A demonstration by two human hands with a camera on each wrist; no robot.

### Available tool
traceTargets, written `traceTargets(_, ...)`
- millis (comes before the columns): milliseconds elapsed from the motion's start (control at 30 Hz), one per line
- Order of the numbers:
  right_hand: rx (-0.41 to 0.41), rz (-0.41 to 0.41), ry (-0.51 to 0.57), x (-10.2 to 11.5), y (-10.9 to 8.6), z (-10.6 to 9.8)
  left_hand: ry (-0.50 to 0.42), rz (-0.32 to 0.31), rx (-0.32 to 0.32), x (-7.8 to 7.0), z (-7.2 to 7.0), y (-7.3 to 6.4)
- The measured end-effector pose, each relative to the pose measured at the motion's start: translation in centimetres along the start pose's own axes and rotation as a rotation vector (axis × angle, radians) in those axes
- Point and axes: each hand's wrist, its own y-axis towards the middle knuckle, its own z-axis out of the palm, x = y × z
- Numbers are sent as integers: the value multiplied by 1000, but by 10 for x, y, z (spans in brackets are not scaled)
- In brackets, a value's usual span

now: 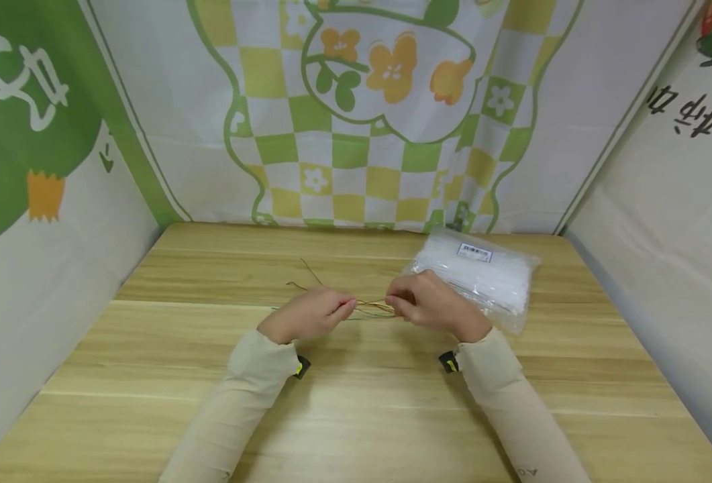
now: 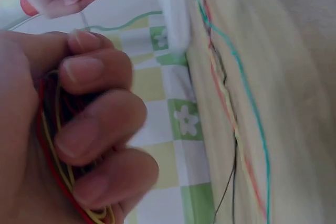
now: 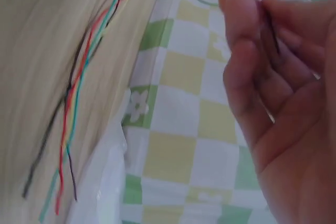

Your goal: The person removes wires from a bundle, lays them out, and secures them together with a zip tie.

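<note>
In the head view my left hand (image 1: 310, 312) and right hand (image 1: 431, 302) face each other above the table, a short gap apart. Curled left fingers hold a coil of thin red, yellow and dark wires (image 2: 47, 129) against the palm. My right thumb and fingertips pinch a thin black wire (image 3: 271, 30). Beneath both hands, a loose bundle of red, teal, yellow and dark wires (image 3: 71, 103) lies along the tabletop. Some dark wire ends (image 1: 311, 271) stick out past the left hand. Where the pinched wire joins the coil cannot be made out.
A clear plastic bag (image 1: 476, 268) with white contents and a barcode label lies behind my right hand. The wooden table (image 1: 356, 416) meets printed cloth walls (image 1: 380, 168) at the back and sides. Dark wrist straps show at both cuffs.
</note>
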Motion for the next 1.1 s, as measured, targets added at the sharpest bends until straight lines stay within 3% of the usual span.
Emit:
traceTargets(67, 17, -8, 25, 0, 2, 3, -33, -4, 13, 2, 2, 1)
traceTargets(167, -19, -32, -3, -1, 2, 0, -105, -24, 14, 6, 1, 0)
traceTargets(267, -67, -2, -52, -8, -3, -9, -165, -39, 6, 15, -5, -4)
traceTargets(400, -73, 45, -69, -20, -10, -18, -247, -32, 4, 27, -13, -9)
traceTargets(567, -74, 25, -74, -22, -11, -22, -317, -40, -12, 34, -17, -14)
traceTargets(767, -72, 106, -92, -29, -20, -27, -287, -69, -74, 49, -23, -26)
traceTargets(933, -49, 193, -55, -33, -25, -29, -253, -77, -59, 54, -28, -30)
traceTargets(1100, -19, 217, -47, -35, -25, -32, -248, -96, -36, 58, -28, -32)
